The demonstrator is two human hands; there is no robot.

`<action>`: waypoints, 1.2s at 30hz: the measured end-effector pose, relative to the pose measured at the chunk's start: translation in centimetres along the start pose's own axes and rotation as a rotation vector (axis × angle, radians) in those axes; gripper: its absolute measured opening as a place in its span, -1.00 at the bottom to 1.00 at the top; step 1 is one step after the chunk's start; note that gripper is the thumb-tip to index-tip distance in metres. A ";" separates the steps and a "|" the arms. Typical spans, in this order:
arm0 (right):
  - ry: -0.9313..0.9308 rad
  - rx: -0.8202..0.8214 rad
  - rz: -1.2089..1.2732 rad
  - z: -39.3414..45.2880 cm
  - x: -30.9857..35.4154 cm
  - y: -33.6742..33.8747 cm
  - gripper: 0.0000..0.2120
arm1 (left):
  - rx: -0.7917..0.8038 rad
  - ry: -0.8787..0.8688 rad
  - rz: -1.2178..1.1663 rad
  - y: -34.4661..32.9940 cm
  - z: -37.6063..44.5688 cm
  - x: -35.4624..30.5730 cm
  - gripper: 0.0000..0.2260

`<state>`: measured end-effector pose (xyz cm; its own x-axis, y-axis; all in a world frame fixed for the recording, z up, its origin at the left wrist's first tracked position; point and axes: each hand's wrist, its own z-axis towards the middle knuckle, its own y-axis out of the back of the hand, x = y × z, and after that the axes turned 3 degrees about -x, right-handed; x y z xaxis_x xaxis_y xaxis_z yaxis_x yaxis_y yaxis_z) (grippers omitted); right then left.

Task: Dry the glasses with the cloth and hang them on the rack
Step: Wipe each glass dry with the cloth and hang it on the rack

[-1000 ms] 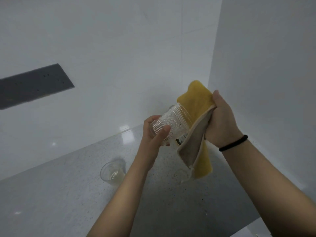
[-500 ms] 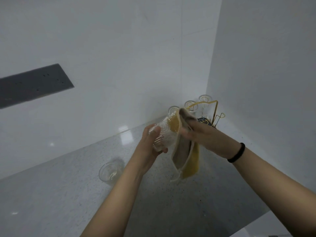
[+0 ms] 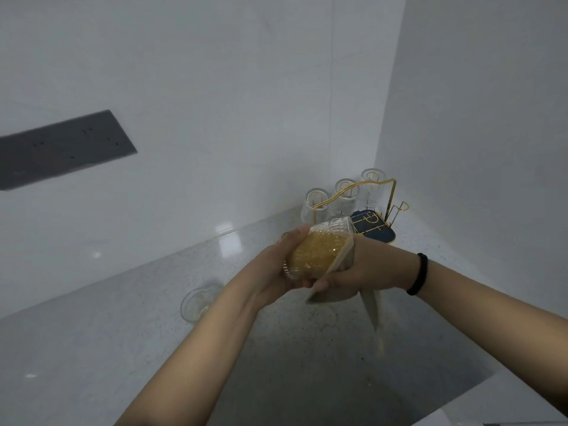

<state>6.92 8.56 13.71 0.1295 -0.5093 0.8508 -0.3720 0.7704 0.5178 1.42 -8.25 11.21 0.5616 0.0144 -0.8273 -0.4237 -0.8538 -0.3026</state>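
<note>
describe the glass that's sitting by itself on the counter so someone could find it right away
Start at the grey counter below the white wall. Left of the hands, near the left forearm, one clear glass sits alone. The other glasses hang upside down on the gold rack in the corner or are being held.

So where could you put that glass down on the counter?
Bare speckled grey counter lies left of the clear glass standing there, and again between it and the gold wire rack. The corner round that rack, with three upturned glasses, is crowded.
</note>
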 end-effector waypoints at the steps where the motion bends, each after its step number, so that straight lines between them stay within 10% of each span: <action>1: 0.006 0.017 -0.050 -0.1 0.0 -0.1 -0.62 | 0.023 0.023 0.025 0.0 -0.1 -0.2 -0.59; 7: 0.054 0.214 -0.569 -0.4 -0.8 -0.6 -0.61 | 0.173 0.238 0.086 0.4 -0.7 -0.7 -0.61; 10: -0.015 0.111 -0.013 -0.4 -1.5 0.4 -0.65 | 0.186 0.108 0.126 0.4 -0.6 -0.2 -0.52; 13: -0.160 0.032 0.744 -0.7 -1.5 0.9 -0.62 | -0.020 -0.418 0.282 -0.3 -0.4 2.4 -0.55; 16: -0.141 0.083 0.950 -0.7 -1.1 0.1 -0.44 | -0.127 -0.733 0.339 -0.8 -0.2 3.8 -0.55; 18: -0.121 0.069 0.690 -0.8 -0.4 -0.4 -0.56 | -0.110 -0.632 0.312 -0.8 -0.3 2.6 -0.55; 22: 0.074 0.113 -0.611 -0.5 -1.4 -2.1 -0.66 | -0.021 0.015 0.187 -0.5 -0.8 0.6 -0.55; 25: 0.041 0.120 -0.516 -0.3 -2.1 -1.7 -0.66 | 0.050 0.076 0.200 -0.1 -0.8 0.9 -0.52; 30: -0.137 0.089 0.708 -0.6 -1.8 0.1 -0.44 | -0.041 -0.525 0.330 0.0 -0.1 3.7 -0.43; 32: -0.147 0.071 0.635 -0.7 -1.4 -0.5 -0.40 | -0.050 -0.461 0.161 -0.5 0.2 3.4 -0.60; 36: 0.024 0.100 -0.333 -1.5 -0.1 -1.2 -0.63 | 0.048 -0.051 0.119 -0.8 -0.1 0.5 -0.67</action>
<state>8.74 8.22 13.14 0.2799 -0.7166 0.6389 -0.3934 0.5214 0.7572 2.10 -7.60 11.11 0.4688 -0.0584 -0.8814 -0.5198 -0.8250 -0.2219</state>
